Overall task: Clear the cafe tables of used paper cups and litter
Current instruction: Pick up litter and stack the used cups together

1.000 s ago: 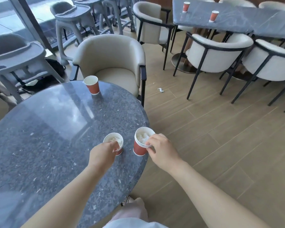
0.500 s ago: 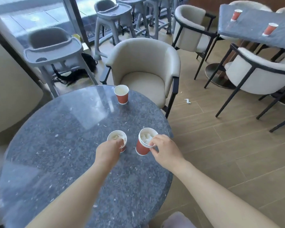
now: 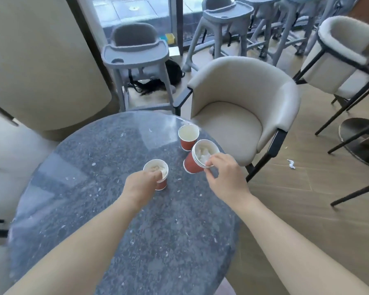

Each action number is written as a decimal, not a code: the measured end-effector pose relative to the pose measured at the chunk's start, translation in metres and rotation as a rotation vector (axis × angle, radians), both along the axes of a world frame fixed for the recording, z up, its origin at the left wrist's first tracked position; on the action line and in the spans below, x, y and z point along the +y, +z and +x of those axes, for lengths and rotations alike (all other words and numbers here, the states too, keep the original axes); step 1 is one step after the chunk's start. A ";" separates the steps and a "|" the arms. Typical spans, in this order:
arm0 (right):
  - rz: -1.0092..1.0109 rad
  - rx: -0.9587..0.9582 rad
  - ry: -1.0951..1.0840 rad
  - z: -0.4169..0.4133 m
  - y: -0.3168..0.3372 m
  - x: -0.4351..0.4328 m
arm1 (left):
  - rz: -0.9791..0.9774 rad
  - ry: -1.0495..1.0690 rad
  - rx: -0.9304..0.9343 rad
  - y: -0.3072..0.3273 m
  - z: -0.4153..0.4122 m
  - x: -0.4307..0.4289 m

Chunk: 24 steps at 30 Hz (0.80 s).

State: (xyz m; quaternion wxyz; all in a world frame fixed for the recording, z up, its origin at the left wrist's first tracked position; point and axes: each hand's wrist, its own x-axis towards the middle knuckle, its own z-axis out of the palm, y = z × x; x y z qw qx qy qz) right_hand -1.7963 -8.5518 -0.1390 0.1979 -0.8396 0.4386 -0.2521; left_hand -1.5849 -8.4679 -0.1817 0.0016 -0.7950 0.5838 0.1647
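Two hands work over the table edge. Left hand (image 3: 140, 186): fingers curled round the near side of a red paper cup (image 3: 158, 174), gripping it just under the white rim; the cup stands upright on the round grey stone-pattern table (image 3: 90, 199), with pale crumpled tissue (image 3: 156, 168) inside. Right hand (image 3: 226, 177), at 3 o'clock from the left hand and apart from it: thumb and fingertips pinch the rim of a stack of nested red cups (image 3: 195, 159), several white rims showing one inside another. The stack is tilted, mouth toward 1 o'clock, base toward 7 o'clock; whether the base touches the tabletop cannot be told. White wadded paper (image 3: 202, 153) fills the top cup. At 11 o'clock from the stack, a third red cup (image 3: 188, 137) stands upright near the table's far edge, interior pale; the stack's rim overlaps it in view, contact uncertain. Small white flecks are scattered across the tabletop. Beyond the table at 1 o'clock: a beige armchair (image 3: 243, 103) with black legs. On the wooden floor (image 3: 307, 209) at 3 o'clock from the stack, a white paper scrap (image 3: 291, 163). At 12 o'clock, a grey high chair (image 3: 136, 52), with a black bag (image 3: 156, 83) beneath it.
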 end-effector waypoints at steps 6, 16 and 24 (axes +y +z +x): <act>-0.079 -0.053 0.112 0.002 0.018 -0.088 | 0.004 0.212 0.063 0.001 -0.028 -0.035; -0.027 0.018 0.439 0.039 -0.004 -0.150 | 0.012 0.330 0.005 -0.010 -0.055 -0.057; 0.052 0.424 0.619 0.048 -0.040 -0.156 | 0.076 0.344 -0.057 -0.011 -0.062 -0.048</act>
